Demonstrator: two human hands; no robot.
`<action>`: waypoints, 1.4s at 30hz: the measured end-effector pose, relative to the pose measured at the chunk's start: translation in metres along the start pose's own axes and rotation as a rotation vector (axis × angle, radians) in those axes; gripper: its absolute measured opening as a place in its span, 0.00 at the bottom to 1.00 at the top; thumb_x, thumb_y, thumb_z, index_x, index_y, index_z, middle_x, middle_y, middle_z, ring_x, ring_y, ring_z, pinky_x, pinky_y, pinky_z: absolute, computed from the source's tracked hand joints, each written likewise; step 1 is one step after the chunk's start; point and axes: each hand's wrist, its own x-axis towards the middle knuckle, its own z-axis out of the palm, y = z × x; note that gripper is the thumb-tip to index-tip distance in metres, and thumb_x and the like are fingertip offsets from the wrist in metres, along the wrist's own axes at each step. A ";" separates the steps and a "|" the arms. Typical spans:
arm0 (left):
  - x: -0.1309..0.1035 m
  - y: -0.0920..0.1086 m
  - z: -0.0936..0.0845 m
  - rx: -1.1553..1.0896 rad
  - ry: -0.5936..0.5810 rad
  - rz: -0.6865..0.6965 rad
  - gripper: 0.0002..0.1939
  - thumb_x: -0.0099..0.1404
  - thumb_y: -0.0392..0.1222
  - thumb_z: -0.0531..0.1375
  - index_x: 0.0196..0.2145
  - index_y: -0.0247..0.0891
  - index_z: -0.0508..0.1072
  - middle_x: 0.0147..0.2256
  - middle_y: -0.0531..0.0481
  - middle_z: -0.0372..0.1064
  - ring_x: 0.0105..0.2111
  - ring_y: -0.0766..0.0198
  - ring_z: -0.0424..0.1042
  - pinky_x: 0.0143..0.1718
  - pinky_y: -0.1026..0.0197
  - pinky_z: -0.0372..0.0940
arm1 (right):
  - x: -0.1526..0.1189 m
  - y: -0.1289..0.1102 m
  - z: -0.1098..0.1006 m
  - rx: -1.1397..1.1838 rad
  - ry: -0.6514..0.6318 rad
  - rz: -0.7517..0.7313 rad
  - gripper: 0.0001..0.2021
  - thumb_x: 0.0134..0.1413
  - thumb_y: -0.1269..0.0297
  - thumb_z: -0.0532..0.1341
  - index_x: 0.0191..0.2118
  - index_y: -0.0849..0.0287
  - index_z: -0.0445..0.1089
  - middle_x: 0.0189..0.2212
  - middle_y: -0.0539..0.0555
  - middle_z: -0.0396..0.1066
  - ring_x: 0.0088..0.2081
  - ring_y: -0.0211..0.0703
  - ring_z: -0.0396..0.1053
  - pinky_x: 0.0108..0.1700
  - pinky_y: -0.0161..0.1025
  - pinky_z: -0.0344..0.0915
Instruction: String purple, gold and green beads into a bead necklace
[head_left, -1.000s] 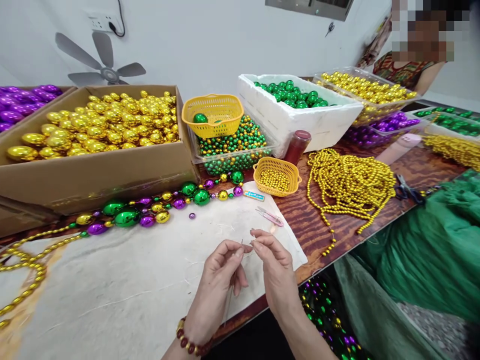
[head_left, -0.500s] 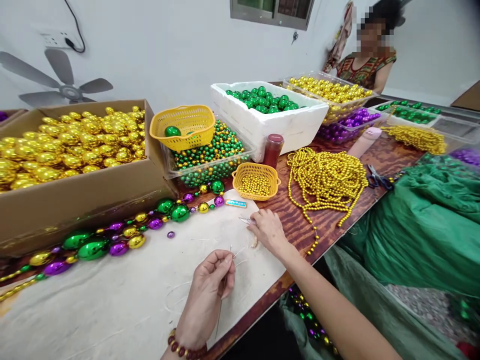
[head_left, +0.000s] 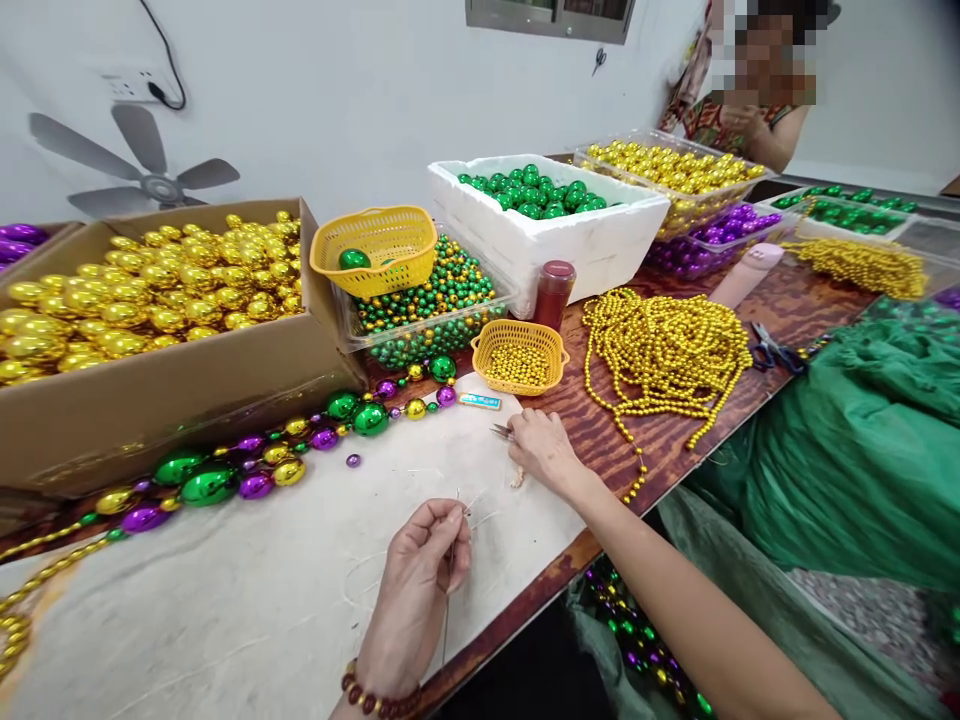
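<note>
My left hand [head_left: 429, 555] is closed in a pinch, above the white cloth [head_left: 247, 590] at the table's near edge. Between its thumb and fingers is a thin needle [head_left: 446, 625], its ends showing above and below the hand. Fine pale thread [head_left: 484, 518] trails by the fingertips. Farther right, my right hand [head_left: 546, 448] is closed over a small pair of scissors [head_left: 501, 431]. Only the pointed metal blades stick out; the handles are hidden under the palm. A small beige scrap [head_left: 517, 478] lies just below that hand, and a blue-and-white packet [head_left: 480, 401] above it.
A strung bead garland [head_left: 210, 484] runs along the cardboard box [head_left: 187, 385]. Beyond my right hand stand a yellow basket [head_left: 520, 385] of gold beads, a red bottle [head_left: 555, 293] and a gold bead pile [head_left: 667, 350]. A co-worker [head_left: 750, 125] is at the far right.
The view has shifted slightly, so the things on the table appear farther right. My right hand has closed more over the scissors, whose blades now look closer together. The left hand keeps its pinch.
</note>
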 end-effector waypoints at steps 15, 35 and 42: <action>-0.002 -0.007 0.003 0.003 0.023 0.059 0.11 0.60 0.45 0.65 0.34 0.35 0.71 0.26 0.54 0.65 0.21 0.74 0.59 0.19 0.71 0.52 | -0.097 -0.014 -0.034 0.744 0.116 -0.012 0.16 0.69 0.60 0.48 0.50 0.56 0.70 0.31 0.49 0.70 0.34 0.39 0.71 0.37 0.34 0.66; -0.008 -0.016 0.006 0.291 -0.056 0.143 0.11 0.65 0.47 0.60 0.33 0.37 0.69 0.23 0.54 0.64 0.20 0.72 0.59 0.20 0.69 0.52 | -0.133 -0.038 -0.013 1.473 -0.070 0.258 0.16 0.57 0.55 0.63 0.45 0.60 0.78 0.17 0.46 0.60 0.20 0.33 0.55 0.22 0.32 0.54; -0.007 -0.014 0.006 0.101 -0.009 0.063 0.11 0.61 0.46 0.64 0.34 0.35 0.71 0.26 0.53 0.66 0.20 0.74 0.59 0.19 0.71 0.51 | -0.089 -0.016 -0.004 1.135 0.156 0.222 0.17 0.53 0.59 0.63 0.48 0.56 0.75 0.40 0.56 0.73 0.41 0.49 0.68 0.45 0.45 0.62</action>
